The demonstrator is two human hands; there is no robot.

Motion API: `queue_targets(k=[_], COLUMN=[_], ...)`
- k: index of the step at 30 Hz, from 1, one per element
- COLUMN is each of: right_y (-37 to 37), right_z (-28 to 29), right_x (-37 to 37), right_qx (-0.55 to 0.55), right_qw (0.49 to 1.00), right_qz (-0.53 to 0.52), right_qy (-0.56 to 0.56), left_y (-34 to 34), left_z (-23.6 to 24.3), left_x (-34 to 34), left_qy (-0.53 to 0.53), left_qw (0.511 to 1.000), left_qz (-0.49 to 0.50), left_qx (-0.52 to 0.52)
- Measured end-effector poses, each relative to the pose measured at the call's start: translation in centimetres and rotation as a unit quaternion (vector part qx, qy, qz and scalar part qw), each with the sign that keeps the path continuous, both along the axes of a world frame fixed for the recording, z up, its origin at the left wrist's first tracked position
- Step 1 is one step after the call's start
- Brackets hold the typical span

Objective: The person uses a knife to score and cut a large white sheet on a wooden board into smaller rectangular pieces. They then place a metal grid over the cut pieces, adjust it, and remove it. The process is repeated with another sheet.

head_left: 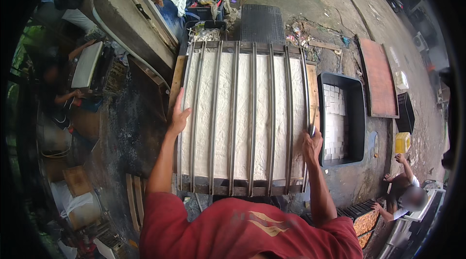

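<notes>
In front of me lies a wide white slab (224,118) with a wrinkled surface, on a wooden board (313,89). A metal grid of long parallel bars (254,113) rests over it, the bars running away from me. My left hand (179,119) lies along the grid's left edge, fingers stretched forward and thumb apart. At the right edge, my right hand (312,145) is closed around a knife (313,122), its narrow blade pointing away beside the outermost bar. The slab's material is not certain from here.
Right of the slab stands a black tub (363,128) with white blocks inside. Beyond it are a reddish board (378,77) and a yellow container (402,142). A black crate (262,22) stands behind. Other people work at far left and lower right.
</notes>
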State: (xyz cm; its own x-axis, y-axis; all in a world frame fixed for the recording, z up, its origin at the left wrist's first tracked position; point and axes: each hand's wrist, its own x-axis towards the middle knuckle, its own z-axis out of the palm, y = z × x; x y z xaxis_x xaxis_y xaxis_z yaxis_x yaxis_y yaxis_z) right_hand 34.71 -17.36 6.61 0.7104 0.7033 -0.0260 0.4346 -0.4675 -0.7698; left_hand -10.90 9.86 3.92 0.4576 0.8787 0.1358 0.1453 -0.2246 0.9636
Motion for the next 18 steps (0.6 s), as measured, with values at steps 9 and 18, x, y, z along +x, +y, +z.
queue_targets(k=[9, 18], right_y=[11.0, 12.2], right_z=[1.2, 1.4], right_x=[3.4, 5.0], right_qx=[0.063, -0.025], right_qw=[0.991, 0.996], right_qz=[0.008, 0.051], right_qy=[0.116, 0.074], left_y=[10.3, 11.5], left_z=[-1.6, -2.9], left_x=[4.4, 4.6], left_qy=[-0.048, 0.008], left_qw=[0.996, 0.995], left_qz=[0.06, 0.094], left_qx=[0.034, 0.02])
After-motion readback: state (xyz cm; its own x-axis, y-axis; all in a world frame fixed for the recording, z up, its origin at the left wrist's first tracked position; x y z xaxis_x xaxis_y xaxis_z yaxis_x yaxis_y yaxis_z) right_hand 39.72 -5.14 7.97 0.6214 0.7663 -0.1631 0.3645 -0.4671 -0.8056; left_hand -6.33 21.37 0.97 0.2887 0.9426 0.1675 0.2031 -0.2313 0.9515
